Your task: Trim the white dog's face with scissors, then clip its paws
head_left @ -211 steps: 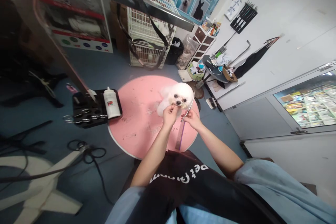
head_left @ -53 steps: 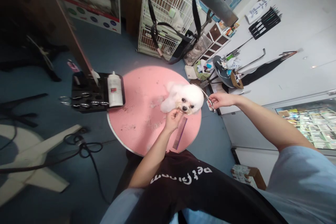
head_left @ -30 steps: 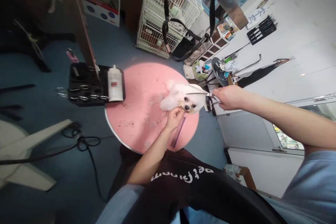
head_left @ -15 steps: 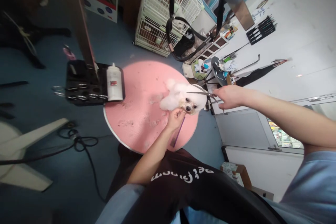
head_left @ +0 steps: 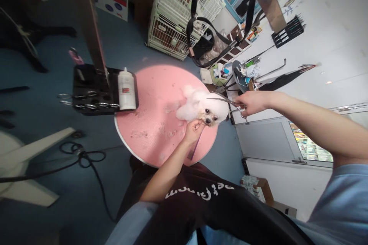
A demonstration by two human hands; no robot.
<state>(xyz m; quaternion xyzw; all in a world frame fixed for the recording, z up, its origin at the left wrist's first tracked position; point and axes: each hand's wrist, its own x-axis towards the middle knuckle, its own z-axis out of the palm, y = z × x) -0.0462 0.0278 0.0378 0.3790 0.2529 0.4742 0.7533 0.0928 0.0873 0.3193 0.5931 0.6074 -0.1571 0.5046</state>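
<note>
A fluffy white dog [head_left: 198, 105] sits on the round pink grooming table [head_left: 149, 84], its face turned up toward me. My left hand [head_left: 194, 130] is closed at the dog's muzzle, pinching the fur by its chin. My right hand [head_left: 250, 103] grips a pair of scissors [head_left: 227, 100] by the handles. Their blades are parted and lie along the top of the dog's head. Beside my left wrist a comb [head_left: 193, 151] with a purple spine lies on the table, partly hidden by the forearm.
A black tool holder [head_left: 92, 88] with several scissors and a white bottle [head_left: 127, 90] sits at the table's left edge. A black strap loop [head_left: 189, 26] hangs above the far side. White cages [head_left: 169, 26] stand behind. Cut fur tufts lie on the table.
The scissors and my right hand have shifted slightly right, and the dog's head sits a little further right and lower. The whole view has moved slightly too. My left hand keeps its hold.
</note>
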